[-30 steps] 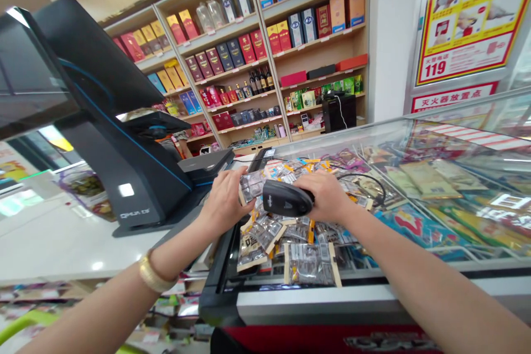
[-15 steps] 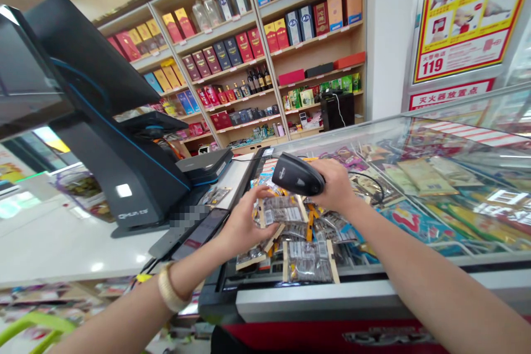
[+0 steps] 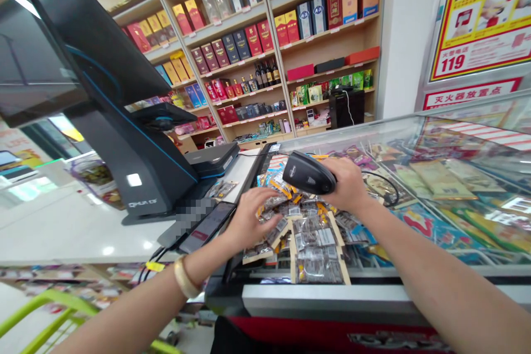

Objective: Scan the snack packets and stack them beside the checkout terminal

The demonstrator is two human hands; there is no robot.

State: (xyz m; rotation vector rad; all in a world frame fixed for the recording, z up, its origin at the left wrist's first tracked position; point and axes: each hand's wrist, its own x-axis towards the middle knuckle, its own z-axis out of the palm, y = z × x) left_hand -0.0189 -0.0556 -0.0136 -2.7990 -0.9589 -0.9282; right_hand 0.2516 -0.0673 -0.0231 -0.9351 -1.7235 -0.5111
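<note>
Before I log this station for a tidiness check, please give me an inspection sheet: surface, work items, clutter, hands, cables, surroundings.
Surface: glass-topped case, beside a white counter.
Work items: heaped small packets; black scanner.
Clutter: phone near the counter's edge.
Left hand: open over the packets, seemingly holding nothing; contact unclear.
Right hand: gripping the scanner.
Cables: black cable loop beside the right hand; yellow-tagged cables at the counter's edge.
Surroundings: monitor, stocked shelves, red-and-yellow poster.

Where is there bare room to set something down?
The white counter has a bare patch left of the black stand, in front of the purple-trimmed package. Right of the stand, a phone takes room. Snack packets crowd the area below the scanner and beside the left hand.
</note>
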